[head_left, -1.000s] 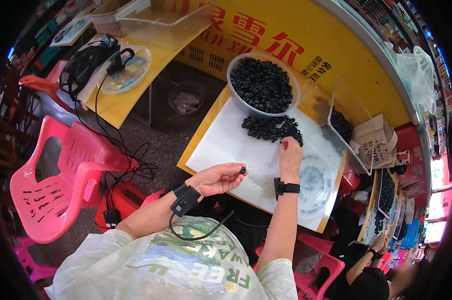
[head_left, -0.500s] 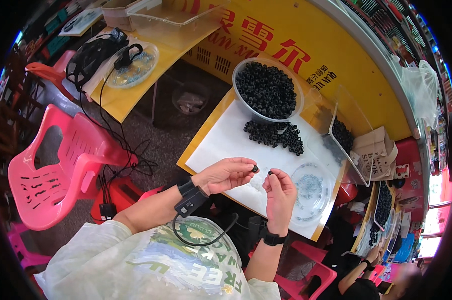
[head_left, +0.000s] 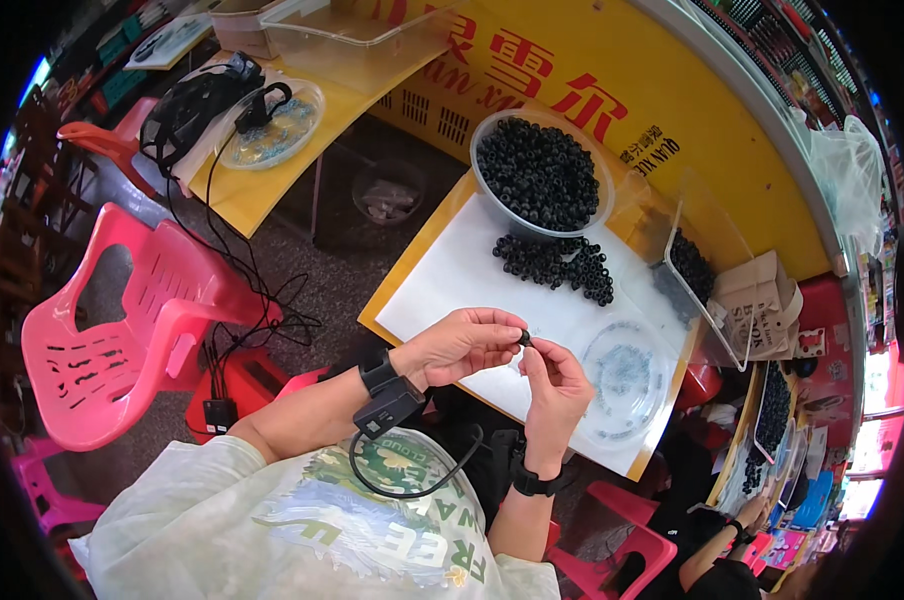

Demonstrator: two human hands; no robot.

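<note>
My left hand pinches a small black ring-shaped piece between thumb and forefinger above the near part of a white sheet. Thumb and fingers closed, my right hand meets it at the piece; what its fingertips hold is too small and hidden to make out. Farther off, a loose pile of similar black pieces lies on the sheet, against a clear round bowl heaped with more. To the right of my right hand sits a clear round dish with pale blue bits inside.
A clear bin with black pieces stands at the right edge, beside a beige paper bag. Pink chairs and black cables are at left. Another person's arm works at lower right.
My hands have come together: the right fingertips, apart from the left before with a small dark bit showing in them, now touch the black piece in my left hand.
</note>
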